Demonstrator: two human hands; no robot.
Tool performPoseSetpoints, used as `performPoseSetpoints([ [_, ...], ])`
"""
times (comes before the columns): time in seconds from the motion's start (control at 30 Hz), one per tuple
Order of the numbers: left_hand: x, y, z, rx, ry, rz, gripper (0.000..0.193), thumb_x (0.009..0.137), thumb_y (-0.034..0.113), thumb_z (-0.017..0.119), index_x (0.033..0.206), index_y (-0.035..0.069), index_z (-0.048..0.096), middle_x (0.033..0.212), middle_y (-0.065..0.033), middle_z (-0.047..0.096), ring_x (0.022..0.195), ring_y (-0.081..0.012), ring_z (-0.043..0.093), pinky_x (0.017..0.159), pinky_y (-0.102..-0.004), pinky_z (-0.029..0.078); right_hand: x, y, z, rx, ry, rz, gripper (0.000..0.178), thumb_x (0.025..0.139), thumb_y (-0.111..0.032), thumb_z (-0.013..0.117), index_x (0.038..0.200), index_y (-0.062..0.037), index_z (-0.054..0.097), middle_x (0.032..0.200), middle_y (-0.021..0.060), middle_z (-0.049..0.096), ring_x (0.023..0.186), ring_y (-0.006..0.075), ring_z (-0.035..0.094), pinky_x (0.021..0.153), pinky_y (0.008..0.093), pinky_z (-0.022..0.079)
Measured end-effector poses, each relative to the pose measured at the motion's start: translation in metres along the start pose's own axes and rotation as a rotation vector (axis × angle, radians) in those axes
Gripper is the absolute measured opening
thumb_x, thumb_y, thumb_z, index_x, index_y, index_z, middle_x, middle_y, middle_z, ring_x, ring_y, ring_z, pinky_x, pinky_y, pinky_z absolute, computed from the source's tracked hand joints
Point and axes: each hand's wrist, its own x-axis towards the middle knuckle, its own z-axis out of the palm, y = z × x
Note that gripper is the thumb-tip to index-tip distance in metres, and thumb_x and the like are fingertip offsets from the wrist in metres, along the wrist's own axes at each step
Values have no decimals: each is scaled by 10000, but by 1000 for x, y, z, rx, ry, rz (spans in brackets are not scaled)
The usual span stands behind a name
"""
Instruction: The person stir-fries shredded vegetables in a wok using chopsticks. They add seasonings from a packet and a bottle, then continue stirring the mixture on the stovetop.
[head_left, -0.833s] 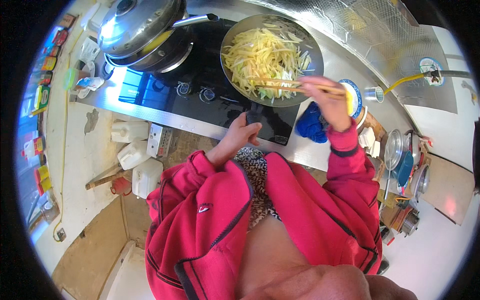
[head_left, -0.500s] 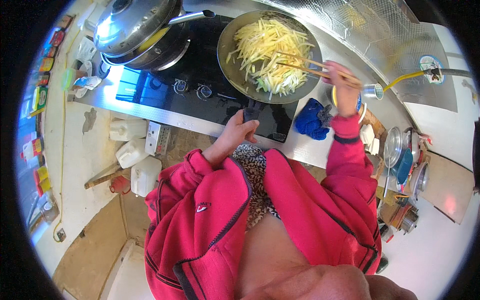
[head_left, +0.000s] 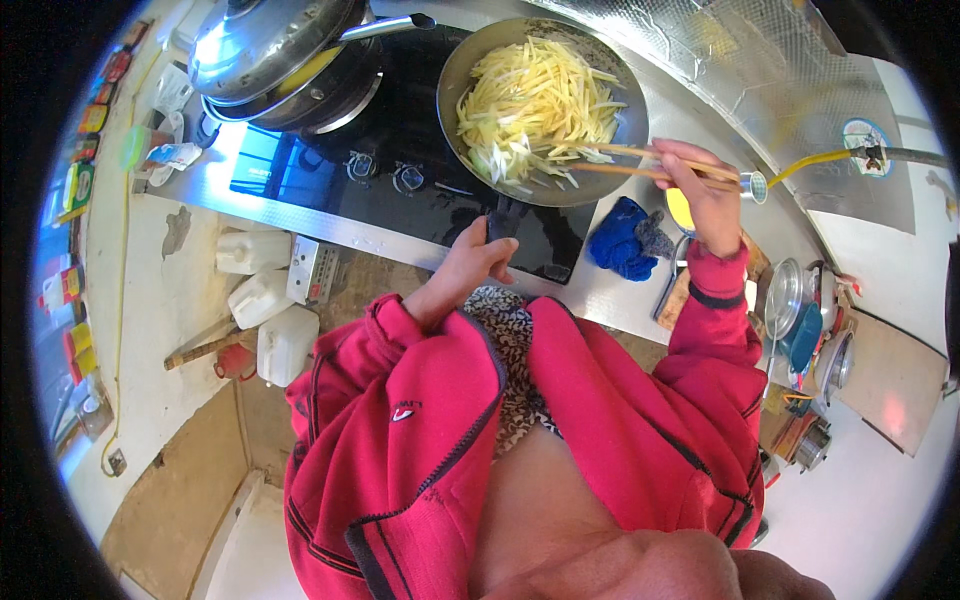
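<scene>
My left hand point(head_left: 468, 263) is closed around the dark handle point(head_left: 502, 224) of a wide frying pan point(head_left: 625, 178) on the black cooktop. Heaped in the pan are pale yellow shredded strips point(head_left: 545, 90), probably potato, with whiter strips point(head_left: 495, 165) near the handle side. On the pan's right, my right hand point(head_left: 702, 190) grips a pair of long wooden chopsticks point(head_left: 625, 151). Their tips reach into the lower part of the heap, among the strips. Below my right hand, a blue cloth point(head_left: 622, 240) with a grey part lies on the metal counter.
A large lidded steel pot point(head_left: 275, 55) stands left of the pan, its long handle point(head_left: 385, 27) pointing toward it. Foil sheeting point(head_left: 740, 75) lines the wall behind. A yellow hose point(head_left: 808, 163) runs at right. White jugs point(head_left: 288, 345) stand below the counter on the left.
My right hand has moved right and slightly down with the chopsticks, which lie flatter and lower in the pan. The white strips have shifted left. My left hand stays on the handle.
</scene>
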Motion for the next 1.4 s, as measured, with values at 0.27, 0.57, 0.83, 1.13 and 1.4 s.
performPoseSetpoints([
  [0.27, 0, 4, 3, 23, 7, -23, 185, 915, 126, 590, 997, 40, 447, 692, 10, 498, 566, -90, 504, 591, -315, 548, 41, 64, 51, -140, -139, -386, 177, 900, -85, 672, 1052, -8, 721, 979, 73, 724, 863, 116, 656, 781, 244, 519],
  [0.57, -2, 0, 3, -22, 30, -13, 190, 918, 129, 591, 1003, 42, 445, 711, 10, 499, 572, -85, 506, 588, -313, 544, 46, 32, -28, -13, 346, -205, 229, 925, -120, 650, 1085, 41, 681, 1010, 136, 703, 825, 188, 689, 714, 291, 596],
  [0.83, 2, 0, 4, 0, 30, -13, 182, 915, 133, 598, 991, 45, 458, 698, 10, 505, 572, -90, 510, 590, -326, 548, 126, 104, -1, 282, 189, 7, 240, 919, -131, 656, 1079, 48, 668, 1027, 154, 692, 882, 210, 688, 750, 290, 590],
  [1.13, 1, -2, 2, -18, 12, 4, 186, 911, 127, 600, 1003, 32, 467, 710, 13, 509, 572, -88, 514, 591, -326, 556, 25, 31, -6, 1, -196, -88, 195, 928, -107, 634, 1046, 35, 694, 1021, 137, 714, 909, 191, 680, 787, 286, 554],
  [1.4, -3, 6, 7, -13, 21, -13, 173, 916, 111, 591, 1003, 33, 462, 706, 15, 501, 571, -84, 510, 592, -314, 553, 35, 72, 34, -105, -29, -287, 166, 918, -104, 660, 1039, -13, 729, 999, 83, 727, 864, 127, 658, 785, 256, 532],
])
